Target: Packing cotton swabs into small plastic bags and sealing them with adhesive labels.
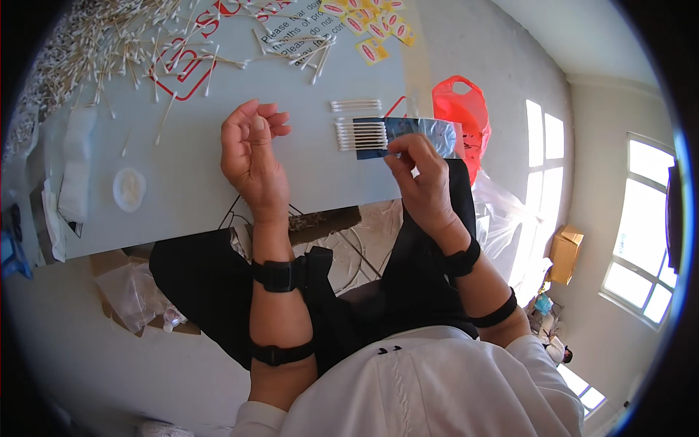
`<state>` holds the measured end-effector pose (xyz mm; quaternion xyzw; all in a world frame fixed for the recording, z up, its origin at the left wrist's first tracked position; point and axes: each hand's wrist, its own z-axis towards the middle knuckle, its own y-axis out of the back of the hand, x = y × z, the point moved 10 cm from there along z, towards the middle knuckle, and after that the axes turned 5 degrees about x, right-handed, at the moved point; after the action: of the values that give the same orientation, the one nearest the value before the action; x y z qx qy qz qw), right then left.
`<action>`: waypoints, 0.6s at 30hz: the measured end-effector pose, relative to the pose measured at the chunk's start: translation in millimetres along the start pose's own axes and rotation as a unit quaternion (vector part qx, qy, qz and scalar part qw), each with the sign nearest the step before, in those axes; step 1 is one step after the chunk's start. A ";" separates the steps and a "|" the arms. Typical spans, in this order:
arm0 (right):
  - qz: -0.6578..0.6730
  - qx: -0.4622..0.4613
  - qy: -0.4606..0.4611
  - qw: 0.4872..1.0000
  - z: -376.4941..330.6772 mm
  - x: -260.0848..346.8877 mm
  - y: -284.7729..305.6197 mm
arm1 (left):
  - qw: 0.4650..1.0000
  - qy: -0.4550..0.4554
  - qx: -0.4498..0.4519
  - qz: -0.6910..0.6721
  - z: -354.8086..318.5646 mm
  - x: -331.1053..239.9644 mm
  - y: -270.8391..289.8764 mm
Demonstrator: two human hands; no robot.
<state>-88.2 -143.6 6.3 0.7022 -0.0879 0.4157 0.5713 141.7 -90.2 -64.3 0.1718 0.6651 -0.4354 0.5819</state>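
- Small clear plastic pouch [408, 137] w/ blue backing, over table edge [218, 218], pinched at its mid lower edge by right hand [422, 182] thumb + fingertips
- Prob. v. light, floppy, slick; hold by edge
- Cotton swabs [362, 135] stick out its left end, approx 8; 1 pouch
- Left hand [251, 156] left of pouch, empty, fingers loosely curled
- 3–4 loose swabs [355, 105] just above pouch

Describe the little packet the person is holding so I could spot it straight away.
Start at the pale blue table, whose far corner is heaped with loose cotton swabs. At its near edge, the right hand pinches a small blue and silvery pouch. Unlike the separate row of swabs lying beyond it, a neat row of swab tips pokes from its open end.
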 end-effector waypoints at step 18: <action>0.471 -0.140 -0.020 0.871 40.0 -52.8 -24.1 | 0.988 -0.013 0.134 0.076 -2.9 20.1 -98.9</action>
<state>-88.2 -189.1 -47.5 0.4985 -0.4770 0.6048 0.3978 61.8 -149.1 -45.4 0.2925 0.5777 -0.4774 0.5939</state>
